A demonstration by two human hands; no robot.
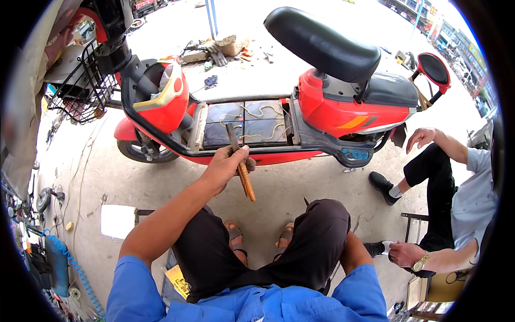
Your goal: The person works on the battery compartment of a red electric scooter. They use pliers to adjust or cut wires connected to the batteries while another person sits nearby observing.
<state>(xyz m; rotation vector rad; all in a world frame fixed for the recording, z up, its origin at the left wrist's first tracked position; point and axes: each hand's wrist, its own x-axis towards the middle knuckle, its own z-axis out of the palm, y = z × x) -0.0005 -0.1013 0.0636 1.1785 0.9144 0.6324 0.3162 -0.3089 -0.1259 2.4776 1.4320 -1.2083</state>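
Observation:
My left hand (pixel 228 165) is closed around a pair of pliers (pixel 245 183) with orange-brown handles. Their grey metal end points up toward the scooter, and the handles hang toward me. Just beyond is the open floor compartment of a red electric scooter (pixel 263 158), holding several dark battery blocks (pixel 263 131) joined by pale yellow wires (pixel 263 111). The pliers' tip overlaps the batteries in view; I cannot tell if it touches them. My right forearm (pixel 357 252) drops beside my right knee, and the leg hides my right hand. A thin dark tip (pixel 306 201) shows beside that knee.
At the right, a person in a light shirt (pixel 472 204) sits close to the scooter's rear. A white stool-like block (pixel 118 221) stands left of me. Rubble and gloves (pixel 217 55) lie beyond the scooter. A blue coiled hose (pixel 70 263) and clutter fill the left edge.

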